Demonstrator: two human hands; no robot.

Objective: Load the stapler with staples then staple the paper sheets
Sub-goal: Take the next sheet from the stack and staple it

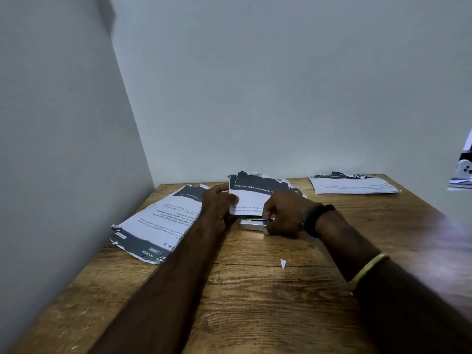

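A small stack of torn printed paper sheets (255,194) is raised off the wooden table (255,290) at its far middle. My left hand (218,203) pinches the stack's left edge. My right hand (283,215) grips a small silver-white stapler (251,224) lying on the table just under the stack's near edge. The stapler's rear part is hidden by my fingers. I cannot tell whether the stack's edge sits in the stapler's mouth.
A larger pile of torn sheets (158,223) lies at the left, close to the wall. Another pile (353,183) lies at the far right. A paper scrap (283,263) sits mid-table. A white object (463,169) shows at the right edge.
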